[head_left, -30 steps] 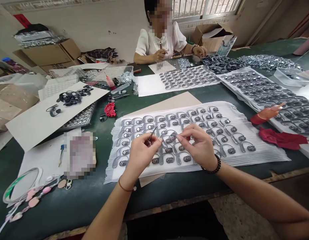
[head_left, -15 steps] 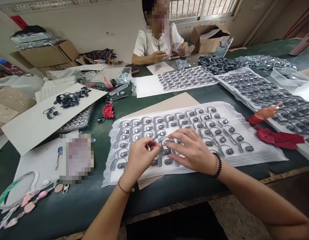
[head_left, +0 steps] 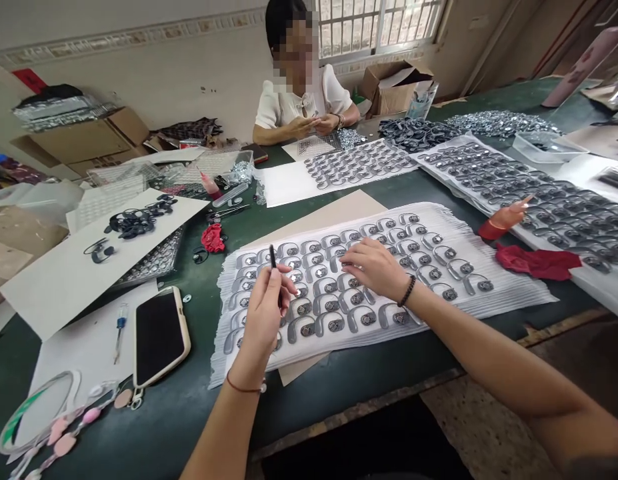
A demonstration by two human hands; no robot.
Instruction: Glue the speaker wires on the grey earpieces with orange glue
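Note:
My left hand (head_left: 265, 300) is closed round a slim black pen-like tool (head_left: 273, 257), held upright above the white foam sheet (head_left: 441, 320). In rows on this sheet lie many grey ear-hook-shaped pieces (head_left: 335, 325), each with a round patterned disc; several discs bear a shiny silver centre. My right hand (head_left: 376, 268) hovers over the middle rows, its fingers bent and drawn together in a pinch. Whatever sits between those fingertips is too small to make out. Under the foam a beige board (head_left: 313, 220) sticks out at the back and front.
A phone (head_left: 159, 337) and a blue-handled screwdriver (head_left: 120, 327) lie left. Right stand a red-filled squeeze bottle (head_left: 503, 221) and a crumpled red cloth (head_left: 536, 261). Another loaded sheet (head_left: 543, 200) runs along the right. Across the table a person (head_left: 301, 107) handles something small.
My left hand has pulled back from the pieces and turned the black tool upright. My right hand's spread fingers have drawn together and moved slightly up. The view has shifted a little.

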